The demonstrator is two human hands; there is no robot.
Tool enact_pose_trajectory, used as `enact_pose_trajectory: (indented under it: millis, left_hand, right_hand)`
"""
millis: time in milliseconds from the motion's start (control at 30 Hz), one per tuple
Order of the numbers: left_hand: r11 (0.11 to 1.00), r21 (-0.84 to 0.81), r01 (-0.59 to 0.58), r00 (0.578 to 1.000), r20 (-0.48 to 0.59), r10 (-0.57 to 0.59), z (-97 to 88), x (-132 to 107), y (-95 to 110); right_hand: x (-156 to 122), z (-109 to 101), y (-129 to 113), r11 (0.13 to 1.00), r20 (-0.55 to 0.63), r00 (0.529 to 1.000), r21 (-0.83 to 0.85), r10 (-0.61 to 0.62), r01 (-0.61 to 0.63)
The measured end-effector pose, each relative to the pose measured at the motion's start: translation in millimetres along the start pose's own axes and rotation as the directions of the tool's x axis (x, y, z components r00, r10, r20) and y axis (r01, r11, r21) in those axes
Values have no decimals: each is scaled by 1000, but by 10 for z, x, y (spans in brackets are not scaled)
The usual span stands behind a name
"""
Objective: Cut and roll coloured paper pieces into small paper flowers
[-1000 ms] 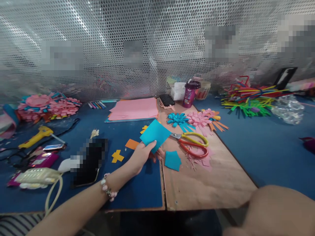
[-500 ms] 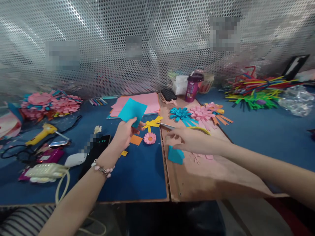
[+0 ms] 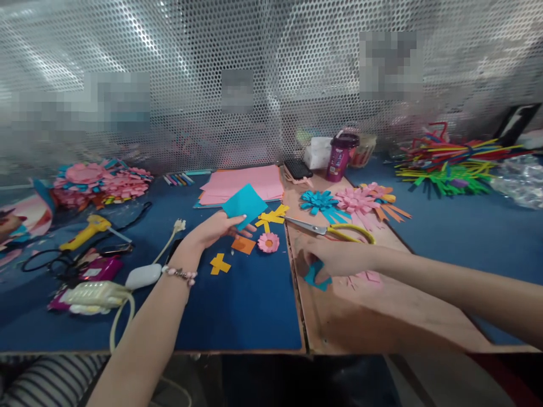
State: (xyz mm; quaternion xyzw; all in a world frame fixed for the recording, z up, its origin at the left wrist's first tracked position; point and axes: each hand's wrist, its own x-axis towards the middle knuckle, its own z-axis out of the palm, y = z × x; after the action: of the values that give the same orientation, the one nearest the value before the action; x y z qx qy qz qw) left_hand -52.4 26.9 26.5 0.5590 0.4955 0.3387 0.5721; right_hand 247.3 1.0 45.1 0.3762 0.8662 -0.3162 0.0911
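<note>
Just beyond the right hand (image 3: 339, 257), scissors (image 3: 326, 230)

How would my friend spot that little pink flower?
On the blue tabletop, find the left hand holding blue paper. To its right, nearer than yellow strips, lies the flower. It is round, pink and orange-centred; the orange paper beside it is plain.

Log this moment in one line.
left hand: holds blue sheet | right hand: over blue pieces, contact unclear | scissors: beyond right hand
</note>
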Motion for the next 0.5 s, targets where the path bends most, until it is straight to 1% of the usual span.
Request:
enact_pose_trajectory:
  millis: [100, 167, 233, 267, 300, 333, 367, 400, 433, 467, 500]
  left_hand:
    - [999, -36, -1, 999, 41, 3, -83, -36, 18]
    - [999, -38, -21, 999, 32, 23, -122, -42, 22]
    - [999, -37, -34, 999, 0, 34, -166, -26, 19]
    - [998, -50, -48, 998, -29, 46, -194, -9, 16]
    - [994, -78, -73, 995, -71, 68, -228, 13, 10]
    - [985, -128, -116, 986, -135, 99, -269, 40, 2]
    - [966, -189, -179, 966, -219, 137, -315, 69, -8]
    - [935, -254, -246, 937, -311, 162, -363, 97, -21]
    - [899, -311, -308, 899, -405, 167, -411, 123, -36]
    - [879, -333, -340, 875, -453, 167, -455, 143, -52]
    - [868, -346, -355, 863, -478, 163, -491, 155, -69]
  right_hand:
    - [-9, 50, -24, 1000, -18, 1000, 12, 9, -9]
    - [-33, 39, -71, 999, 2, 1000, 51, -6, 6]
    - [-48, -47, -121, 998, 3, 1000, 57, 13, -13]
    - [-41, -119, -142, 999, -19, 999, 42, 30, -29]
    - [-16, -207, -158, 999, -56, 997, 19, 43, -42]
    - [31, -302, -170, 1000, -131, 991, 13, 29, -27]
    - [105, -397, -179, 999, -211, 977, 15, 35, -33]
    - [210, -484, -189, 1000, -264, 964, 12, 19, -16]
    - [345, -555, -200, 999, -290, 956, 8, -40, 44]
    - [508, -605, -218, 995, -315, 946, 33, -80, 95]
    - [692, -632, -243, 988, -305, 947, 76, -103, 133]
